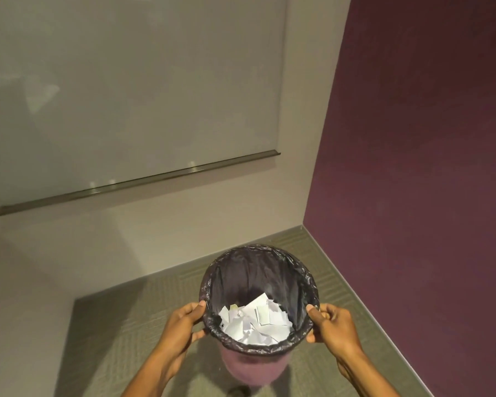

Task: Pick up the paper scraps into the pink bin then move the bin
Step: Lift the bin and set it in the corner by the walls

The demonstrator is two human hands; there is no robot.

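Observation:
The pink bin [252, 368] is lined with a dark plastic bag folded over its rim. It is seen from above at the lower middle of the head view, near a room corner. White paper scraps [255, 322] lie piled inside at the bottom. My left hand [184, 322] grips the rim on the left side, thumb over the edge. My right hand [332, 325] grips the rim on the right side the same way. I cannot tell whether the bin rests on the carpet or is lifted off it.
Grey-green carpet [121, 325] covers the floor. A beige wall with a glass board and metal ledge [138, 181] stands ahead. A purple wall [413, 167] closes the right side. The corner lies just beyond the bin.

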